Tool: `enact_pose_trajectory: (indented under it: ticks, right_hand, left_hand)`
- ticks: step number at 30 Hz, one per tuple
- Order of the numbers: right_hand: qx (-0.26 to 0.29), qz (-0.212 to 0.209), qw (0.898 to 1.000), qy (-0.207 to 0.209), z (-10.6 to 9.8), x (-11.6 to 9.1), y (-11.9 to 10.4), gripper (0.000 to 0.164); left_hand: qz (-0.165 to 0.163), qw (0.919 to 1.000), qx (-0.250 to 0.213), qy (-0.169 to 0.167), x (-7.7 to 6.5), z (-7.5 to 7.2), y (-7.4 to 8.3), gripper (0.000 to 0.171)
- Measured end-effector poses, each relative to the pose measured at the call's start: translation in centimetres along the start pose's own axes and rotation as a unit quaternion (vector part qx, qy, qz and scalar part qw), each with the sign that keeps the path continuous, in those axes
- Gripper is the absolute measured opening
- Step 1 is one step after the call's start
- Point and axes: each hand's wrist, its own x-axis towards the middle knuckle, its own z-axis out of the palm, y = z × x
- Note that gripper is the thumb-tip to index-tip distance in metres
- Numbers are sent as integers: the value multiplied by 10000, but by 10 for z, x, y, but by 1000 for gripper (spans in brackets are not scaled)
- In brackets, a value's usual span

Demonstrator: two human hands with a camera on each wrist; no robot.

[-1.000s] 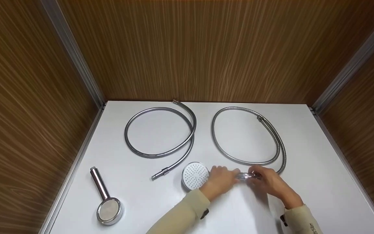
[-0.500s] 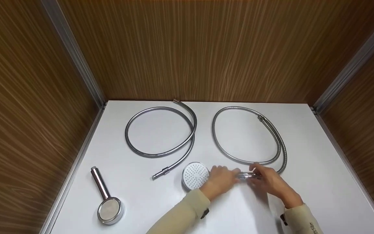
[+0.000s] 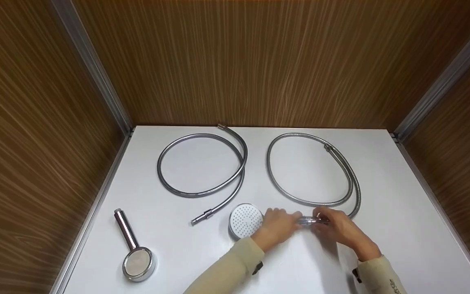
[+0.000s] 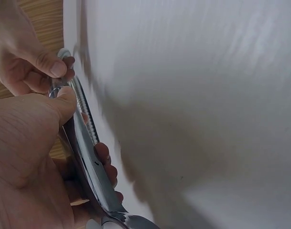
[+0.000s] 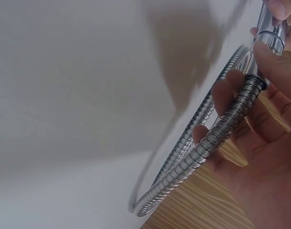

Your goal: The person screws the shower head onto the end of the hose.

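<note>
My left hand (image 3: pixel 279 226) grips the handle (image 4: pixel 90 162) of a chrome shower head (image 3: pixel 245 221), its round face with small holes turned up at the front middle. Fingers wrap the handle from below, the thumb near its end. My right hand (image 3: pixel 339 230) pinches the smooth metal end of a ribbed shower hose (image 5: pixel 193 160), which lines up with the handle's end in the right wrist view. Fingers partly hide that joint. From the right hand, the hose runs off into a loop on the white table (image 3: pixel 398 196).
A second shower hose (image 3: pixel 159 167) lies coiled at the back left, its loose end pointing toward the front. Another shower head (image 3: pixel 137 263) rests at the front left, handle pointing away. Wood-grain panels (image 3: pixel 235 61) enclose the table's back and sides.
The right hand's fingers shift slightly around the hose end at the handle. The left hand and the shower head stay in place.
</note>
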Motion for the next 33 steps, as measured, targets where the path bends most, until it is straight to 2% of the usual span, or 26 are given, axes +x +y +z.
enact_pose_trajectory:
  ticks: [6, 11, 16, 21, 28, 33]
  right_hand:
    - [-47, -185, 9997, 136, 0, 0, 0, 27]
    - [-164, -117, 9996, 215, 1, 1, -1, 34]
    - [-159, -53, 9997, 161, 2, 1, -2, 29]
    - [-141, -252, 9994, 194, 2, 0, -1, 23]
    - [-226, -424, 9985, 269, 2, 0, 0, 19]
    - [-156, -577, 9977, 330, 3, 0, 0, 22]
  left_hand:
    - [45, 10000, -32, -55, 1, 1, 1, 26]
    - [59, 9999, -57, -61, 2, 1, 1, 27]
    - [41, 10000, -77, -24, 1, 1, 0, 26]
    - [50, 10000, -44, 34, 0, 0, 1, 24]
    - [63, 9998, -154, -57, -1, 0, 0, 27]
    - [39, 9999, -165, -25, -1, 0, 0, 27]
